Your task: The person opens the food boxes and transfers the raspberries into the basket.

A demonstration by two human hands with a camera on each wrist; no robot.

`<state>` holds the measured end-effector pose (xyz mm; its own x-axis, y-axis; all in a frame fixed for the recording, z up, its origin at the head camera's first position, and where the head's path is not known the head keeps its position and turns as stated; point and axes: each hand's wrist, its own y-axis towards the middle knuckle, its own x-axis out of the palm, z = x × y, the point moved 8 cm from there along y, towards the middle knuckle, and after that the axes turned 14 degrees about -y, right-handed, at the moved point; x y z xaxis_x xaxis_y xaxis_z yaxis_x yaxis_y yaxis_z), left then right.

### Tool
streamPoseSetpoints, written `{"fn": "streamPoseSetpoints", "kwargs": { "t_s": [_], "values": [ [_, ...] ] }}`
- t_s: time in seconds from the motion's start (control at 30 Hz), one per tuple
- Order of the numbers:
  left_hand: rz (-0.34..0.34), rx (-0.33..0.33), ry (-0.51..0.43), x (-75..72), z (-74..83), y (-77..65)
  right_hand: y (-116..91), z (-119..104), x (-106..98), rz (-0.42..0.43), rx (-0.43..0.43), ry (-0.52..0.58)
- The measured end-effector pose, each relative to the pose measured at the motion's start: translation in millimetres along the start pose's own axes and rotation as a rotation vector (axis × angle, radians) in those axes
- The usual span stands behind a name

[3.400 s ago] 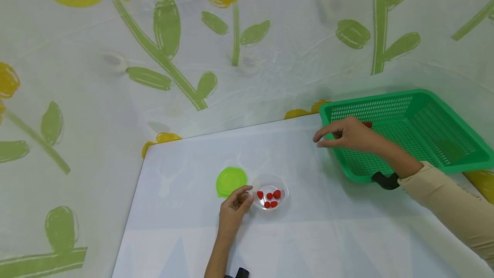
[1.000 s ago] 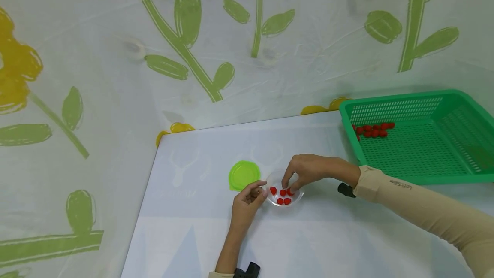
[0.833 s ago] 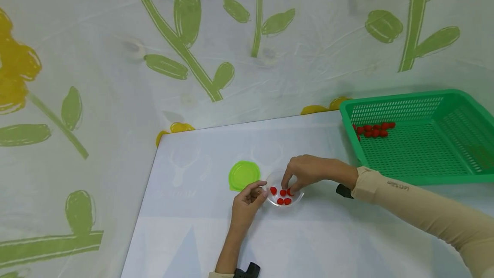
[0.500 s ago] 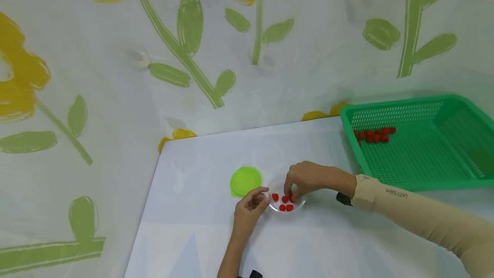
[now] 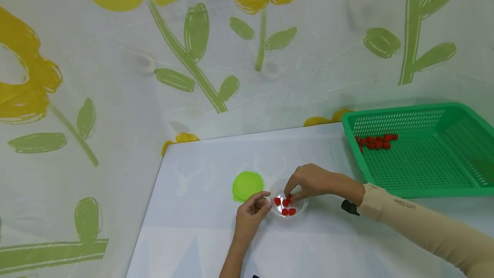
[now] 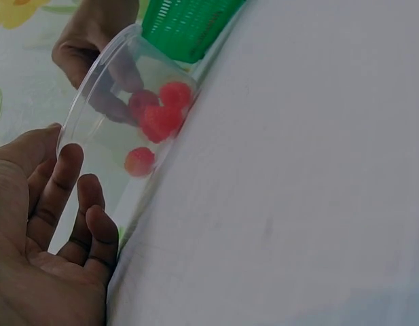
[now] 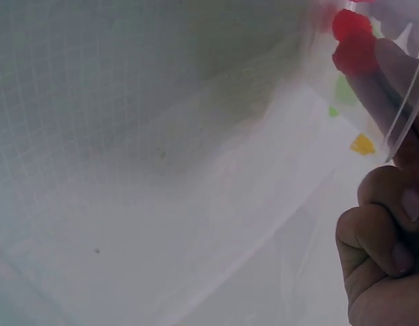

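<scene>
A clear round plastic container (image 5: 303,207) stands on the white table, with several red raspberries (image 5: 284,212) in its bottom. My left hand (image 5: 246,223) holds its left rim between thumb and forefinger; in the left wrist view the other fingers of that hand (image 6: 49,238) curl loosely beside the wall. From the right, my right hand (image 5: 313,180) reaches down inside the container. Its thumb and forefinger pinch a raspberry (image 6: 142,103) near the bottom. In the right wrist view, those fingertips and red berries (image 7: 356,53) show through the clear wall, partly cut off by the frame edge.
A lime-green lid (image 5: 248,186) lies behind and left of the container. At the back right stands a green mesh basket (image 5: 444,192) with several more raspberries (image 5: 378,142) in its left back corner. A flower-printed sheet (image 5: 308,76) rises behind the table's back edge.
My right hand has come from the basket's left edge, leftward and down into the container. Over the last second both hands have stayed nearly in place, while the head view has tilted slightly.
</scene>
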<state>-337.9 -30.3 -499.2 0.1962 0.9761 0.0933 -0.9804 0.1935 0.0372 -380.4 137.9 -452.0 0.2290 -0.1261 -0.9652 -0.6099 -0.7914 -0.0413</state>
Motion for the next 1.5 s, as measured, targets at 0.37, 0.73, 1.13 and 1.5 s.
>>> {"fn": "streamPoseSetpoints", "kwargs": {
  "t_s": [0.37,0.73,1.13,1.5],
  "values": [
    [-0.005,0.016,-0.005,4.4,10.8,-3.1,-18.3,0.4,-14.8,0.127,0.042,0.163],
    [-0.01,0.046,-0.02,-8.3,-19.1,3.6,-50.1,13.4,-48.2,0.296,0.099,0.271],
    [-0.015,0.046,-0.041,-7.9,-19.7,4.7,-102.9,43.8,-81.5,0.468,0.215,0.256],
    [0.01,0.021,-0.065,-5.8,-20.3,5.0,-158.6,75.8,-109.5,0.551,0.44,0.249]
  ]
}}
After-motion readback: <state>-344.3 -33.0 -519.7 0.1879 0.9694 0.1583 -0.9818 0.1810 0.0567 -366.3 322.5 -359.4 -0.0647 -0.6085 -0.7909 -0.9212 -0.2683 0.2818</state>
